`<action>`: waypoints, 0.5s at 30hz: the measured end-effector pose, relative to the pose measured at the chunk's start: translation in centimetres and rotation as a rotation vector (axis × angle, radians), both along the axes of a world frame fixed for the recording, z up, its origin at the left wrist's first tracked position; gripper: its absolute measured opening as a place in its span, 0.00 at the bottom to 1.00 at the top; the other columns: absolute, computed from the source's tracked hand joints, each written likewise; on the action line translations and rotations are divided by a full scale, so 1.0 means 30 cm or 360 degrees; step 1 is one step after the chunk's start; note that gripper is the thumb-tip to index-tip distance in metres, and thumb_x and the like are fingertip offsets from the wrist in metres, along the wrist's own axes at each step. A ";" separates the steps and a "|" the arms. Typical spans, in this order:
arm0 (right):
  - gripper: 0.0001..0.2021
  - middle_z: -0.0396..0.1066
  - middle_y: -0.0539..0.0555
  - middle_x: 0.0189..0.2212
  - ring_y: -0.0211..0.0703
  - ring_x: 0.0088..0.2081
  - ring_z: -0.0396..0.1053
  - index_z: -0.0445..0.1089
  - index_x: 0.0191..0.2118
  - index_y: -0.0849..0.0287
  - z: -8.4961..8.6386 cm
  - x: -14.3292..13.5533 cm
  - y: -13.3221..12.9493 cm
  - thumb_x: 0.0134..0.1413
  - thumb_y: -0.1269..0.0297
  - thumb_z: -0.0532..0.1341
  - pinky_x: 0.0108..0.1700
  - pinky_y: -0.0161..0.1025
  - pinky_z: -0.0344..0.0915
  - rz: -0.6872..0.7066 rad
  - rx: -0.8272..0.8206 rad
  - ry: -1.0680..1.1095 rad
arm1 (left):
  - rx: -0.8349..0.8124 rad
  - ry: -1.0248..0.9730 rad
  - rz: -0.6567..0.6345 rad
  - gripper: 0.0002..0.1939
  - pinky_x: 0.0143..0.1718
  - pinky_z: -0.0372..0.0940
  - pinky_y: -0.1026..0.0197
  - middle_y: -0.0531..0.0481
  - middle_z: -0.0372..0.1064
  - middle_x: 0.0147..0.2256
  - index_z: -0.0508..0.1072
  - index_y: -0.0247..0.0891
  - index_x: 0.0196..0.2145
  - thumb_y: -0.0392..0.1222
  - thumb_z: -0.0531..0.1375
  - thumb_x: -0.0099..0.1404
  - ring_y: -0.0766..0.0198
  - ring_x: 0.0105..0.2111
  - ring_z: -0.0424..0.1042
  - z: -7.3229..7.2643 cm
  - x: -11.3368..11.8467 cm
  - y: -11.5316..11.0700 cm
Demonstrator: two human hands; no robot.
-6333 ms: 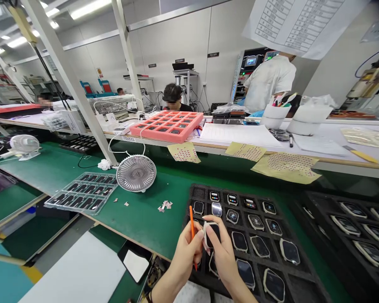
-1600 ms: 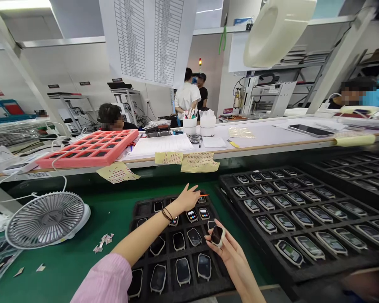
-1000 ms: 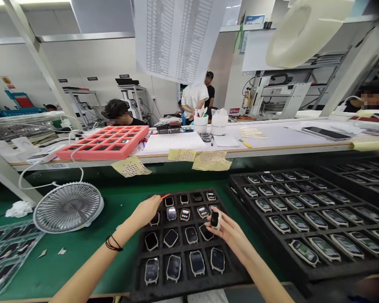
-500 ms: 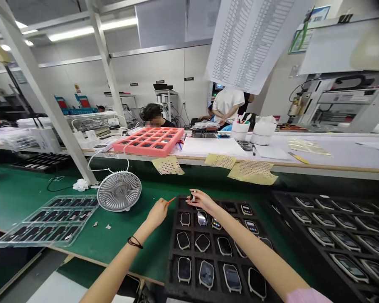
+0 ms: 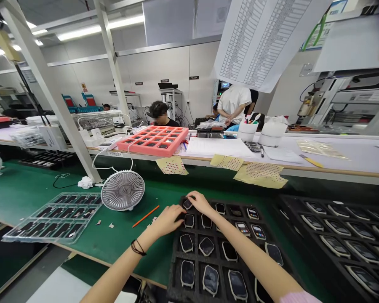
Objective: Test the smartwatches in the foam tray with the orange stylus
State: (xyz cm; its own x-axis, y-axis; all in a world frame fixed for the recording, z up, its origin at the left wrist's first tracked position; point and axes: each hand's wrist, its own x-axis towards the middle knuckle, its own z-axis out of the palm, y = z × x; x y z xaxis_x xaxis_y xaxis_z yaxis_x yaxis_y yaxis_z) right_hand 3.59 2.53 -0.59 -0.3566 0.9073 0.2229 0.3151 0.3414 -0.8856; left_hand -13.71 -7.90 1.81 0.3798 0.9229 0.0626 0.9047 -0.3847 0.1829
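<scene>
Black foam tray [image 5: 175, 269] is my landmark, and the watch [image 5: 187, 204] to look at sits in its far-left corner compartment, partly under the right hand [image 5: 199, 203]. That hand comes in across the tray from the right, fingers bent and touching the watch, so the watch is just left of the grip; can't tell if they're pinching it or only resting there. Long axis is hard to read under those fingers. Left hand [image 5: 168, 220] is close too, at the tray's left edge, thumb and fingers spread and seemingly empty, but the right is clearly the nearer one. Orange stick [image 5: 145, 216] lies loose on the green bench [image 5: 118, 242], left of the tray.
</scene>
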 end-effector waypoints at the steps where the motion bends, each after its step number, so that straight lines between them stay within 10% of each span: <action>1: 0.08 0.73 0.55 0.37 0.50 0.45 0.68 0.73 0.30 0.56 0.018 0.021 -0.007 0.48 0.73 0.58 0.52 0.48 0.62 -0.0008 0.0043 -0.0013 | -0.0052 -0.0040 -0.0166 0.15 0.47 0.61 0.57 0.48 0.68 0.47 0.68 0.44 0.47 0.37 0.58 0.61 0.56 0.49 0.66 0.008 0.030 0.006; 9: 0.10 0.71 0.56 0.43 0.50 0.47 0.67 0.72 0.42 0.53 0.132 0.300 -0.254 0.57 0.63 0.56 0.51 0.48 0.63 0.0015 0.0306 -0.0021 | -0.0191 -0.0099 -0.0319 0.24 0.41 0.64 0.56 0.43 0.69 0.42 0.67 0.38 0.45 0.33 0.64 0.49 0.49 0.43 0.69 0.017 0.114 0.087; 15: 0.14 0.72 0.57 0.45 0.54 0.49 0.67 0.74 0.41 0.52 0.051 0.494 -0.490 0.57 0.53 0.57 0.50 0.49 0.65 -0.0320 0.0169 0.0133 | -0.0208 -0.0514 -0.0297 0.21 0.43 0.64 0.60 0.47 0.66 0.41 0.66 0.39 0.42 0.35 0.63 0.48 0.56 0.43 0.67 0.004 0.109 0.091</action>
State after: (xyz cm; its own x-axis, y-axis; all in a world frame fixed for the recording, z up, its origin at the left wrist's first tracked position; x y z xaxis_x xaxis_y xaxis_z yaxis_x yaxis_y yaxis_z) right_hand 18.42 -12.17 0.93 -0.1474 0.9281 0.3419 0.3130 0.3717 -0.8740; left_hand -10.45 -5.15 1.94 0.5220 0.8478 0.0929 0.7092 -0.4920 0.5049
